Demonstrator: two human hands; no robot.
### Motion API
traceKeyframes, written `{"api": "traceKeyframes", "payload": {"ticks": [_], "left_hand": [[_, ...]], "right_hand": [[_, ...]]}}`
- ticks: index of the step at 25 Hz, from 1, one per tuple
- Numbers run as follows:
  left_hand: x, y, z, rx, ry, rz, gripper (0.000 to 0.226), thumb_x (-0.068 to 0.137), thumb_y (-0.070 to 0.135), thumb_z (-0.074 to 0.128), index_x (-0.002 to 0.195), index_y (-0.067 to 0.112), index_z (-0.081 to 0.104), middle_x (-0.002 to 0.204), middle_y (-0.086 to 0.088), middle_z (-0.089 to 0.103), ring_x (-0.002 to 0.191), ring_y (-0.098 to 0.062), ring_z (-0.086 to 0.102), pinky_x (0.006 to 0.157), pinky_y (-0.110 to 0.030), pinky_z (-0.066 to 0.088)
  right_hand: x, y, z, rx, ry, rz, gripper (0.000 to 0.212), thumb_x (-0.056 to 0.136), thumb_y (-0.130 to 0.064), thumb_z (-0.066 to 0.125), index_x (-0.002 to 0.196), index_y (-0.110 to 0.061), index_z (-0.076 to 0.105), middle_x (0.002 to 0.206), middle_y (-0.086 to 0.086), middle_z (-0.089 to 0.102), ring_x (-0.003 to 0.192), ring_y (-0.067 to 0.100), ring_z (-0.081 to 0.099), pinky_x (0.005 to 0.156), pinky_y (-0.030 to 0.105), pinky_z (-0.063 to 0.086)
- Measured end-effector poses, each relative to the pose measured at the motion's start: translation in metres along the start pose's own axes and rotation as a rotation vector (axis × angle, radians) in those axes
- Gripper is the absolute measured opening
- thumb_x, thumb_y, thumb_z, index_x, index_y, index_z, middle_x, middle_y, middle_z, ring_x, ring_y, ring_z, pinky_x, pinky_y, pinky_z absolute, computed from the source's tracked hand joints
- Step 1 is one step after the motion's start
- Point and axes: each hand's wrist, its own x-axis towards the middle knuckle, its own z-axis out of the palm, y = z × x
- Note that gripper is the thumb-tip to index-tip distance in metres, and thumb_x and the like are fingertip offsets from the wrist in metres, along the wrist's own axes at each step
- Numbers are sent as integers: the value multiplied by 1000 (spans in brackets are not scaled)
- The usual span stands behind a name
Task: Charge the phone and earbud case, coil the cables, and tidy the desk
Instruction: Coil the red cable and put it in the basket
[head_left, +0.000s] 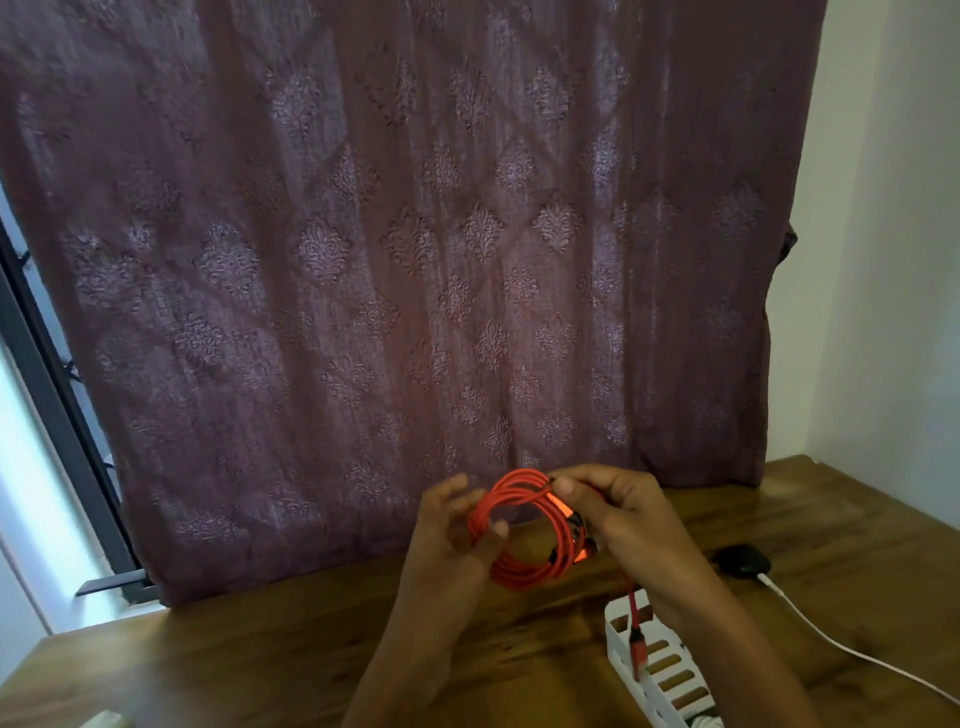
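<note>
Coiling is the step in hand, by the look of it; the red cable (524, 530) hangs in several loops above the bench (291, 660), pinched at its top and right side by the right hand (618, 514), while the left hand (457, 525) cups the coil's left edge with fingers half curled; a loose tail drops into the white tray (670, 675); best to keep loops equal and feed the tail without twist; the black case (740, 561) sits well right, its white cable (852, 649) attached.
</note>
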Motion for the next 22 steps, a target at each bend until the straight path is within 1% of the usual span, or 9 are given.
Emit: {"api": "traceKeyframes", "payload": {"ticks": [2,3,5,8,12,15,17,19,22], "left_hand": [[4,3,-6,241,-153,156,57,82,11,67,121,44,42,121,8,58,109,-3,56,92,-20,46],[5,7,-7,332,-230,218,57,81,19,67,121,51,41,122,13,58,112,0,55,96,-21,44],[4,12,-9,434,-312,298,46,78,28,64,113,55,51,113,16,66,107,5,58,95,-21,46],[-3,14,-9,336,-333,272,30,78,24,63,99,45,66,92,13,73,89,-4,67,82,-24,53],[-12,15,-3,32,-213,131,25,84,4,59,90,25,71,65,7,66,61,-5,57,61,-18,49],[-13,15,5,-110,-113,64,27,84,6,57,84,26,75,59,6,61,57,-3,53,59,-19,47],[-13,14,11,-183,-31,42,28,84,7,57,81,28,76,61,6,63,56,-2,53,62,-22,47],[-11,12,16,-235,71,37,24,83,4,58,87,21,74,62,8,66,55,0,54,64,-26,48],[-9,6,14,-225,244,64,22,83,3,60,100,13,70,67,4,68,56,0,56,61,-22,52]], "right_hand": [[-1,-4,-3,-52,-88,-17,14,86,-11,59,86,-14,73,76,2,74,73,12,68,68,21,54],[-2,-7,-5,-73,-130,-22,13,85,-11,60,86,-13,73,76,4,74,72,13,69,64,20,54],[-4,-14,-6,-68,-197,-25,11,80,-16,65,85,-10,73,75,8,73,67,18,69,57,20,54],[0,-14,-13,-20,-109,-73,22,63,-23,72,76,-5,70,66,8,70,58,17,65,53,20,52],[5,-6,-25,-5,21,-153,7,73,-6,70,77,-10,72,68,-1,71,67,5,64,63,13,50],[3,8,-15,25,84,-123,23,79,7,63,79,-13,72,79,3,74,77,15,69,70,22,55],[-1,19,0,59,118,-91,31,80,14,57,81,-12,73,82,10,74,81,27,69,74,35,56],[-6,27,16,145,124,-8,30,84,10,55,82,-12,74,83,13,74,81,32,68,77,39,54],[-10,30,28,385,56,200,24,78,-16,55,87,-1,70,85,13,74,83,26,65,80,37,49]]}}
